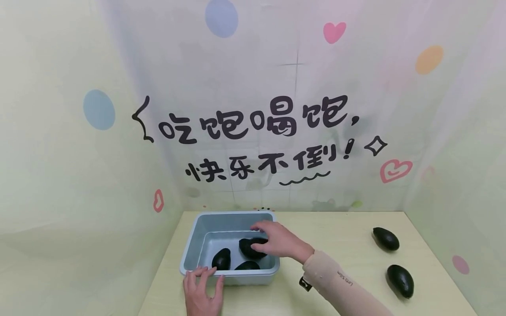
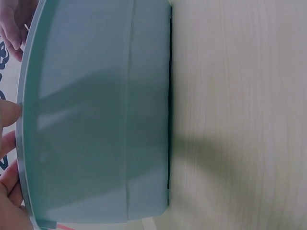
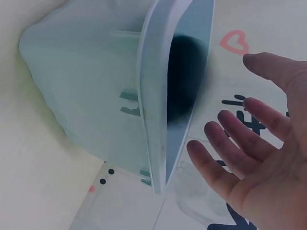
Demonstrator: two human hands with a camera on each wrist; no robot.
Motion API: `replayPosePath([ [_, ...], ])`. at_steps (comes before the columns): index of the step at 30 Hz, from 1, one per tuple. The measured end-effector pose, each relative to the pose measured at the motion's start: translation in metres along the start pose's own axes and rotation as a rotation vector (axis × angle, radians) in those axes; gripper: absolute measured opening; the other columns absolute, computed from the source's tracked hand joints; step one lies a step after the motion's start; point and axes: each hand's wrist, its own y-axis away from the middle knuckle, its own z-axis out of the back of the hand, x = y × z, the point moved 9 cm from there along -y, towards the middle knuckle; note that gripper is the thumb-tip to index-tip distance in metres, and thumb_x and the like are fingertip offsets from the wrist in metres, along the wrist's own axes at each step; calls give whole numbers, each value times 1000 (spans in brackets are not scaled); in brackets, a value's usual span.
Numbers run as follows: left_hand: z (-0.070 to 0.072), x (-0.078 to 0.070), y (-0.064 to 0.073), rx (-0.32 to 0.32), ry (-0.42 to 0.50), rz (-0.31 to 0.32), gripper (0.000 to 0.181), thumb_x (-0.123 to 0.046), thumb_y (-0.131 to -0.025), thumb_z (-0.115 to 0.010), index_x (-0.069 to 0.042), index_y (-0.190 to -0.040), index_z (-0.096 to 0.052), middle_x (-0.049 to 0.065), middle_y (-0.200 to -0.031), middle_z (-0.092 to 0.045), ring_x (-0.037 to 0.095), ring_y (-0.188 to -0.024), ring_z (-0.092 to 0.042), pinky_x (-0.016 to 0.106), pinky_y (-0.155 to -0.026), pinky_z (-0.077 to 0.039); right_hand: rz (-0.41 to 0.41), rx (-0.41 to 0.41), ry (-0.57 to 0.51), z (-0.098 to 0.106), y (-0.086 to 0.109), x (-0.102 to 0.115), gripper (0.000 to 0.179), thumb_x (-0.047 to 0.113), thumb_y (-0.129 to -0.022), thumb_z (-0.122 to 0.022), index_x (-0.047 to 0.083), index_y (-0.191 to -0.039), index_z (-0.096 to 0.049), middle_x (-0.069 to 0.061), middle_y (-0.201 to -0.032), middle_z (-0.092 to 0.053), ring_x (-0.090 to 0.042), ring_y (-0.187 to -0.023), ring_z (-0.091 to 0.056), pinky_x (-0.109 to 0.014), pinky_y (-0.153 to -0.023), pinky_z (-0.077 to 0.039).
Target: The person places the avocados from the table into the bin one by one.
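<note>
A grey-blue plastic bin (image 1: 227, 279) stands on the table with dark, glossy avocados in it, among them one avocado (image 1: 221, 260) at the left. My left hand (image 1: 201, 292) holds the bin's near rim, fingertips over the edge; the left wrist view shows the fingers partly hidden behind the rim (image 2: 26, 91). Over the bin's right side is my right hand (image 1: 278, 239), partly covering another avocado (image 1: 247, 248). In the right wrist view the right hand (image 3: 259, 143) has its fingers spread apart with nothing between them, and a blurred dark avocado (image 3: 184, 81) shows inside the bin.
Two more avocados lie on the table's right side, one farther back (image 1: 386, 239) and one nearer (image 1: 400, 281). A printed cloth backdrop (image 1: 253, 193) hangs behind the pale wooden table (image 1: 324, 281) and along both sides.
</note>
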Motion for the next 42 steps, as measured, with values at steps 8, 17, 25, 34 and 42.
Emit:
replayPosePath([
  [8, 1, -1, 0, -24, 16, -24, 31, -11, -74, -91, -7, -101, -77, 16, -107, -63, 39, -112, -56, 44, -133, -20, 35, 2, 107, 0, 1, 5, 37, 28, -99, -75, 12, -132, -71, -4, -134, -72, -22, -126, -67, -44, -110, -55],
  [17, 4, -4, 0, -29, 20, -24, 30, -8, -73, -91, -6, -99, -77, 16, -105, -63, 38, -110, -56, 48, -132, -22, 28, -4, 78, 8, 8, -7, 36, 24, -99, -74, 7, -131, -71, -9, -131, -73, -29, -122, -69, -50, -106, -56],
  [25, 4, -5, -1, -40, 39, -50, 30, -8, -73, -91, -6, -100, -77, 16, -105, -63, 37, -109, -56, 37, -133, -16, -34, -39, 44, 23, 17, -31, 35, 23, -98, -75, 8, -130, -71, -11, -129, -74, -30, -114, -70, -51, -99, -58],
  [34, 4, -1, -1, -33, 27, -35, 31, -10, -72, -90, -5, -100, -77, 17, -106, -63, 38, -109, -56, 36, -133, -14, -102, -51, 40, 29, 24, -54, 38, 22, -98, -76, 4, -130, -70, -14, -130, -73, -35, -114, -71, -54, -99, -58],
  [42, 4, -3, -2, -30, 43, -43, 30, -9, -74, -90, -6, -101, -77, 16, -106, -63, 39, -112, -57, 36, -132, -16, -126, -77, 57, 34, 34, -71, 36, 22, -97, -74, 4, -128, -71, -16, -129, -74, -37, -113, -72, -53, -99, -58],
])
